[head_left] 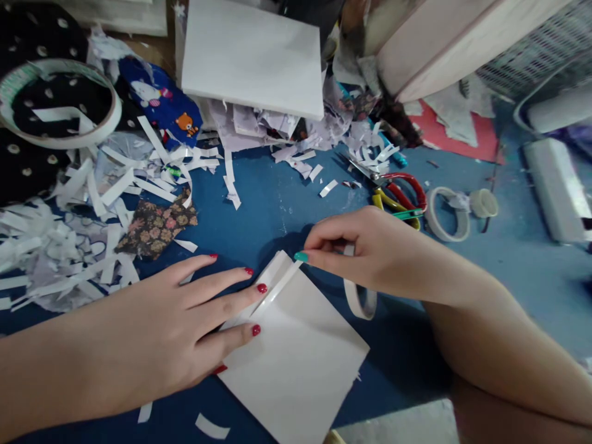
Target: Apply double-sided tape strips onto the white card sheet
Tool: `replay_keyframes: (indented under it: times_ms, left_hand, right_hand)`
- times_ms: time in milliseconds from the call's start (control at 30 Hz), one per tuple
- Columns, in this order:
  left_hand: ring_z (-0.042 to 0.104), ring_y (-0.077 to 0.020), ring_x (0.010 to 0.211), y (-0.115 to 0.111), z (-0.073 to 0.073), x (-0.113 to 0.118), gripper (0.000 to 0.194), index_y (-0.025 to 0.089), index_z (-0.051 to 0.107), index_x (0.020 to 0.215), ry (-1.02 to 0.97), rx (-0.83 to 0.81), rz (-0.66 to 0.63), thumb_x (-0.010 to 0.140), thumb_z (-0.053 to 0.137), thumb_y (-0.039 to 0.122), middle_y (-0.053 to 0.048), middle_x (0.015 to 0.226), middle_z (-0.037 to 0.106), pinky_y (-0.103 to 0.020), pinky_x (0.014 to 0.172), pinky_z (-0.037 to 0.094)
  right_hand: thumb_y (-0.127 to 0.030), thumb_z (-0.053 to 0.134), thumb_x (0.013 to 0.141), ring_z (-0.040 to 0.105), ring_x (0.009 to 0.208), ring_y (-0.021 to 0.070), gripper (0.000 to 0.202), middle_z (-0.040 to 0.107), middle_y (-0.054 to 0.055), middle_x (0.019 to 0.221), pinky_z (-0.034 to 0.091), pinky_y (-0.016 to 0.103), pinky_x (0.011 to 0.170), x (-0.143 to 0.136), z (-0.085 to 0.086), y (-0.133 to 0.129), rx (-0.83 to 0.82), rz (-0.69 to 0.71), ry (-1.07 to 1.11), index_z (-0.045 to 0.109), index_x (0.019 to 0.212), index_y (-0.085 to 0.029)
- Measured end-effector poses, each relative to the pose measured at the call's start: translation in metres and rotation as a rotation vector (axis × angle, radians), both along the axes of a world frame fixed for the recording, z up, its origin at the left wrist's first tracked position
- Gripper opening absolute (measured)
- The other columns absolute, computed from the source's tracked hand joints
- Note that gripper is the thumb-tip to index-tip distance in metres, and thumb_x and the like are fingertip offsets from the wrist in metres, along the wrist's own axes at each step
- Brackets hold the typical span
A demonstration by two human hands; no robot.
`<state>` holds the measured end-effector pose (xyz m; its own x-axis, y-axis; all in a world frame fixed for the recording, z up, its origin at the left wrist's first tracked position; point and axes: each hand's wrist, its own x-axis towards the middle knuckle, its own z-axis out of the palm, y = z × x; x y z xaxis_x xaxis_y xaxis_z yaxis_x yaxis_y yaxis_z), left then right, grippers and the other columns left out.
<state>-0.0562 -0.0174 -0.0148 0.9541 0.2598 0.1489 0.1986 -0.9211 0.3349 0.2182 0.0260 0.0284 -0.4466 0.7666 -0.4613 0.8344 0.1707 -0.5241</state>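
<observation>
Right hand [377,250]: thumb and finger pinch the end of the strip [276,287] | left hand [197,314]: fingers spread on the pad [300,354], toward the near edge of the tabletop [272,200] | strip probably thin, clingy: hold by its tip | pad probably light, stiff: hold by edges

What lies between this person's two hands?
In the head view, a narrow white strip lies over the white block, from beside the left hand to the right hand.
</observation>
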Motion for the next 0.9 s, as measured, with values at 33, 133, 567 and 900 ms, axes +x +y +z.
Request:
replay_keyframes:
  times_ms: [33,133,567,900]
  left_hand:
    - [0.053,-0.0305,0.129,-0.0003,-0.0001,-0.0001,0.042,0.027,0.062,0.128,-0.004,-0.004,-0.005,0.087,0.061,0.032,-0.006,0.141,0.057,-0.05,0.111,0.041]
    - [0.054,-0.03,0.128,-0.0006,0.0001,-0.0003,0.042,0.027,0.063,0.127,-0.005,-0.012,0.004,0.086,0.062,0.032,-0.005,0.14,0.057,-0.049,0.11,0.041]
    - [0.052,-0.0301,0.129,-0.0015,0.0006,-0.0012,0.04,0.027,0.062,0.127,0.009,0.008,0.002,0.088,0.059,0.033,-0.006,0.144,0.055,-0.05,0.111,0.039]
    - [0.052,-0.0288,0.129,-0.0004,0.0003,-0.0005,0.039,0.028,0.061,0.129,0.008,0.025,0.006,0.092,0.055,0.035,-0.005,0.143,0.055,-0.049,0.11,0.041]
  right_hand:
    - [-0.027,0.055,0.084,0.051,0.049,0.0116,0.023,0.062,0.0,0.056,0.039,0.025,0.05,0.0001,-0.0009,-0.0002,0.009,0.001,0.002,0.066,0.066,-0.019]
    - [-0.027,0.055,0.084,0.052,0.049,0.0116,0.023,0.063,0.0,0.057,0.039,0.024,0.05,0.0008,-0.0029,-0.0013,0.029,-0.001,0.005,0.066,0.066,-0.019]
    - [-0.027,0.056,0.085,0.054,0.05,0.0114,0.023,0.063,0.0,0.058,0.038,0.024,0.049,-0.0011,-0.0037,-0.0017,0.039,0.004,-0.024,0.067,0.066,-0.019]
    - [-0.025,0.056,0.086,0.055,0.052,0.0109,0.021,0.065,-0.001,0.061,0.037,0.024,0.051,0.0014,-0.0064,-0.0028,0.072,0.019,-0.028,0.066,0.067,-0.02]
